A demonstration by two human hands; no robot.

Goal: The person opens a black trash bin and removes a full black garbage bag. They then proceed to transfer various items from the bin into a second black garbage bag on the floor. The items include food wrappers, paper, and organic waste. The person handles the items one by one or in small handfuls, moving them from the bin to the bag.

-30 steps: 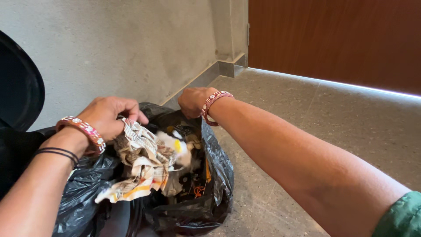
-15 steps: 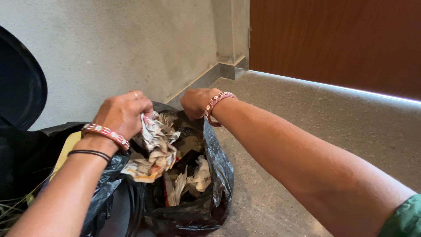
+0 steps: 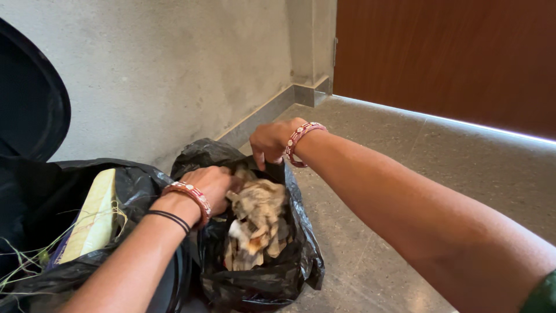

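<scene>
The left hand reaches down into the mouth of a black garbage bag, its fingers curled onto a wad of crumpled newspaper; whether they truly grip the paper or only press on it, I cannot tell, since the fingertips are hidden by the wad. A red patterned bangle and two thin black bands sit on that wrist. The right hand is closed on the far rim of the bag, pinching the black plastic and holding the mouth up and open; a matching red bangle circles its wrist. The two hands are apart, the left at the near-left side of the opening, the right at its far edge.

The newspaper fills the middle of the bag's opening, with paler scraps showing beneath it toward the near edge. The bag stands on a speckled grey floor, close to the base of a grey plaster wall.

Just to the left of the bag is a larger black bin lined with black plastic, its round lid raised against the wall. Inside lies a pale yellow box tilted on its side, with thin green strands beside it. A brown wooden door closes the far right corner.
</scene>
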